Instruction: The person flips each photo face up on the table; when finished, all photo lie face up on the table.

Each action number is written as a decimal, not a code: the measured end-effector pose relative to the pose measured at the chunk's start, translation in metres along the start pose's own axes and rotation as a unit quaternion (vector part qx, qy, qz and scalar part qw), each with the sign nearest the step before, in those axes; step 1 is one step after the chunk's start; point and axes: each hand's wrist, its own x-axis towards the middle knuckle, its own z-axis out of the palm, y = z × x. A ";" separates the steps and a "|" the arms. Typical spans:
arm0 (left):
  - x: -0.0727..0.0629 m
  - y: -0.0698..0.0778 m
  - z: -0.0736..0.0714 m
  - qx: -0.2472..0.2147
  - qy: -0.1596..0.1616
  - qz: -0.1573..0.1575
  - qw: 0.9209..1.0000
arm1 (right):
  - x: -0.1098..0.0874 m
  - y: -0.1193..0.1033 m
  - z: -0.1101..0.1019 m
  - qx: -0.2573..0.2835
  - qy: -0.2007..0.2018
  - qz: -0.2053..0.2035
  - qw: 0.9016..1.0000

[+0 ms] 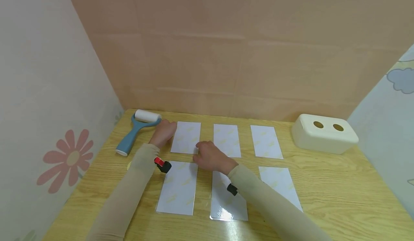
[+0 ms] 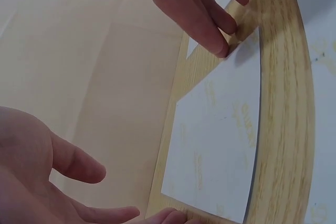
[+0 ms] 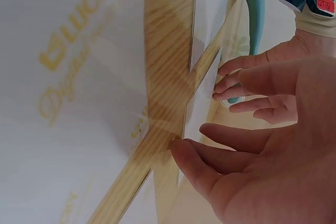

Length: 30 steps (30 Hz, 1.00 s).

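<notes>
Several white paper sheets with faint yellow print lie in two rows on the wooden table. My left hand [image 1: 164, 130] is at the left edge of the back-left sheet [image 1: 185, 137], fingers loosely spread in the left wrist view. Across that sheet, at its near right corner, is my right hand [image 1: 211, 156]; its fingertips [image 2: 221, 50] touch or nearly touch the sheet's edge. Neither hand visibly grips anything. Beneath the right forearm lies the front-middle sheet [image 1: 226, 207], partly hidden, with a glossy clear border along its near edge. "LUCKY" can be read on a sheet [image 3: 68, 87] in the right wrist view.
A blue-handled roller [image 1: 130, 137] with a white drum lies left of my left hand. At the back right stands a cream box [image 1: 323, 137] with two round holes. A small yellowish item [image 1: 129, 166] shows beside the left sleeve. Upright panels border the table's back and sides.
</notes>
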 end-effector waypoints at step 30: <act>0.000 0.004 0.001 -0.011 0.030 0.016 0.999 | 0.007 0.002 0.001 0.023 -0.003 0.016 1.000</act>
